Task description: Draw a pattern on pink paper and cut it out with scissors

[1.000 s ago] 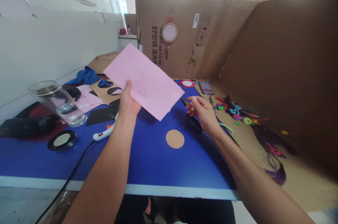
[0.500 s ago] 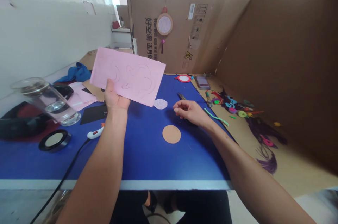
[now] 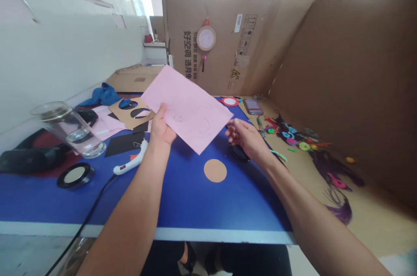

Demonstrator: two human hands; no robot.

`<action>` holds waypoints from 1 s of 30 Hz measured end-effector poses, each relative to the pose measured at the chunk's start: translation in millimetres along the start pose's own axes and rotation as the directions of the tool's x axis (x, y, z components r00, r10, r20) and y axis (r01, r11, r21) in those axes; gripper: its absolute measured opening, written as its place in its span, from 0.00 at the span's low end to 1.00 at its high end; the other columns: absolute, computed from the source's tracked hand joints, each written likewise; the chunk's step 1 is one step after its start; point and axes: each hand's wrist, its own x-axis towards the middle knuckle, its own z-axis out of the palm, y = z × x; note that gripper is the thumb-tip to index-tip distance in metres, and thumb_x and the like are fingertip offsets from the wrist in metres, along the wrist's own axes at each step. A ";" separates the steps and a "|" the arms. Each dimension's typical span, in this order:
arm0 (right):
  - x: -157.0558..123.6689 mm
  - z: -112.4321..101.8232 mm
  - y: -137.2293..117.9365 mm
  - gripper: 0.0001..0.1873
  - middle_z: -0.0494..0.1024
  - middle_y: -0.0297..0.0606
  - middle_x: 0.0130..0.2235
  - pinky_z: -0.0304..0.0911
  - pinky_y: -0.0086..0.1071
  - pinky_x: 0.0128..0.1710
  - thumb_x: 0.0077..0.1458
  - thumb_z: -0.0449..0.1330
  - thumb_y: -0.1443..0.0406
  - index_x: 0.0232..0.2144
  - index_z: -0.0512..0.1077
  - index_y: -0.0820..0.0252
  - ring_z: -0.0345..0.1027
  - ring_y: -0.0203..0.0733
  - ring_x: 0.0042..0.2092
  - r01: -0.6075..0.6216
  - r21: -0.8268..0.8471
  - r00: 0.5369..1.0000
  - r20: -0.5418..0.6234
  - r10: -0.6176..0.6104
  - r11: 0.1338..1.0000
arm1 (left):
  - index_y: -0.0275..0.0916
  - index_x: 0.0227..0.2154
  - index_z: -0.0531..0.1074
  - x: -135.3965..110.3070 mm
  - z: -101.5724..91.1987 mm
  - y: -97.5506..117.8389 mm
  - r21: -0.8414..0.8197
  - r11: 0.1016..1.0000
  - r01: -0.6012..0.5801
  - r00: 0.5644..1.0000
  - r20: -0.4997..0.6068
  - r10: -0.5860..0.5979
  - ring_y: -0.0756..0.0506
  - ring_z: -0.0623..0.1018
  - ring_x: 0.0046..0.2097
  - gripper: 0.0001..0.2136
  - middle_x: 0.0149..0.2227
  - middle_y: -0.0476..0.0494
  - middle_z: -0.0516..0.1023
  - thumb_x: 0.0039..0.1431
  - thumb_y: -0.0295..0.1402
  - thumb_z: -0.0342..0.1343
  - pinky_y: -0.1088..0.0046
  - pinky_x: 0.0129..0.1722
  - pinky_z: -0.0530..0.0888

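My left hand (image 3: 161,127) is closed on the lower left edge of a pink paper sheet (image 3: 190,109) with faint pencilled outlines, held tilted above the blue table (image 3: 182,200). My right hand (image 3: 249,139) hovers just past the sheet's right corner, its fingers curled with the thumb on top. Whether they grip anything is unclear. Black-handled scissors (image 3: 239,153) lie on the table under that hand. A brown card disc (image 3: 215,170) rests flat between my forearms.
To the left are a glass jar (image 3: 70,130), a tape roll (image 3: 75,175), a corded white glue gun (image 3: 130,164), black paper (image 3: 124,143) and cardboard with round holes (image 3: 132,111). Colourful craft bits (image 3: 293,137) are scattered to the right. Cardboard walls (image 3: 342,72) enclose the back and right.
The pink sheet swung up to face me, then tilted back down to the right. My right hand dropped toward the table, then rose again to the sheet's right corner.
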 end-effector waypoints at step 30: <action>-3.4 3.6 5.1 0.28 0.76 0.36 0.30 0.63 0.35 0.28 0.61 0.65 0.36 0.35 0.78 0.54 0.68 0.44 0.31 0.118 -0.225 0.993 0.028 -0.115 0.967 | 0.34 0.68 0.73 -11.0 3.6 -31.6 0.066 0.970 0.233 0.965 0.107 -0.239 0.23 0.76 0.69 0.24 0.62 0.24 0.82 0.73 0.36 0.59 0.35 0.71 0.69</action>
